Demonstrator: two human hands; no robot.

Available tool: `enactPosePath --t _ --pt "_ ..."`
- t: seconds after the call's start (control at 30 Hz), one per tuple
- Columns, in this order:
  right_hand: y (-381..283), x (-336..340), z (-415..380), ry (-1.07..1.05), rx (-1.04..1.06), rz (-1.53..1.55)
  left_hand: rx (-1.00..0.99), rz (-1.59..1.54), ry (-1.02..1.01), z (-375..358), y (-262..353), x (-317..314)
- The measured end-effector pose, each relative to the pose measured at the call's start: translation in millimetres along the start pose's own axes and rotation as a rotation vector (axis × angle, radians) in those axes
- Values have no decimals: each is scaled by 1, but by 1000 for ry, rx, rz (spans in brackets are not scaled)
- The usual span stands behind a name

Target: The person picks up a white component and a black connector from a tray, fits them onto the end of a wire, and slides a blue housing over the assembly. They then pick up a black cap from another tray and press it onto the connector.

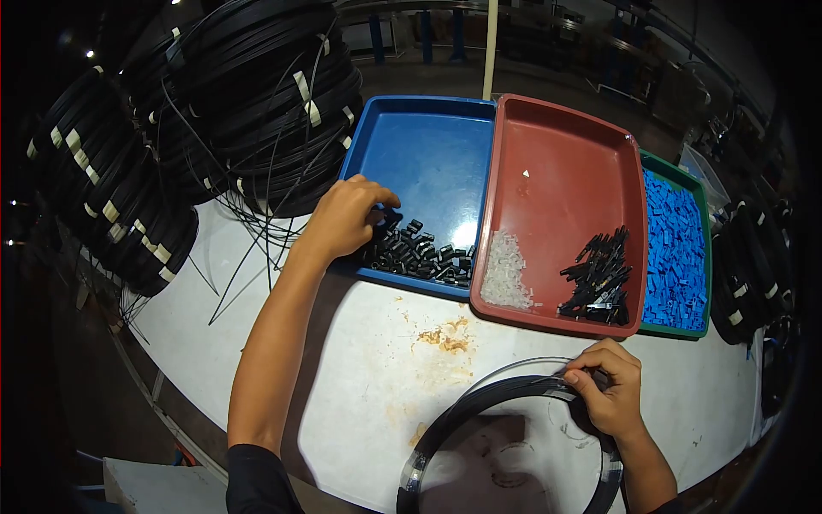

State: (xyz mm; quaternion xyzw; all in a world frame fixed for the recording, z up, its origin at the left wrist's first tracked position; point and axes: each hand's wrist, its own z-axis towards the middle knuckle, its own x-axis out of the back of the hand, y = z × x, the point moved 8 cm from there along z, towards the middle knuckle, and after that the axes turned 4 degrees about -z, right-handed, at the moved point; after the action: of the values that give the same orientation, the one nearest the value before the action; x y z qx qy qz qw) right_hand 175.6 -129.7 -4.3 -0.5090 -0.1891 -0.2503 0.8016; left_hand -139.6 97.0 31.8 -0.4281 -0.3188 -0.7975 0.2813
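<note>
My left hand (349,214) reaches over the left edge of the blue tray (419,141), its fingers curled at the pile of small black parts (419,257); what they hold, if anything, is hidden. At the lower right, my right hand (606,385) pinches the thin cable end of a black cable coil (445,424), which lies on the white table near its front edge. Beside the blue tray, a red tray (561,141) holds small clear pieces (507,274) and a heap of longer black parts (599,274).
A green tray (705,283) of blue pieces (675,248) stands at the right. Large black cable coils (265,103) rise at the left, with loose ends trailing onto the white table (360,368). More coils (745,265) stand at the far right.
</note>
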Motion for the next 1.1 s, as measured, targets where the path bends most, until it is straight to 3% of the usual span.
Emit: enactPosePath --t 0.17,0.4,0.47,0.6,0.73,0.8,1.0,1.1 --pt "-1 0 1 -8 6 -5 -51 234 -118 2 1 -13" --pt "-3 1 0 -8 24 -12 -24 194 -128 -5 -8 -14" --pt "-7 2 1 4 24 -34 -27 85 50 -8 -1 0" --pt "-9 5 0 44 94 -80 36 -234 162 -18 29 6" --pt "-10 9 1 69 122 -32 181 -1091 235 -47 81 -31" --pt "-8 11 0 97 126 -5 140 -1260 231 -58 122 -53" --pt "5 21 -1 170 42 18 223 -1208 126 -60 174 -102" --pt "10 34 -2 193 36 17 223 -1128 204 -59 183 -104"
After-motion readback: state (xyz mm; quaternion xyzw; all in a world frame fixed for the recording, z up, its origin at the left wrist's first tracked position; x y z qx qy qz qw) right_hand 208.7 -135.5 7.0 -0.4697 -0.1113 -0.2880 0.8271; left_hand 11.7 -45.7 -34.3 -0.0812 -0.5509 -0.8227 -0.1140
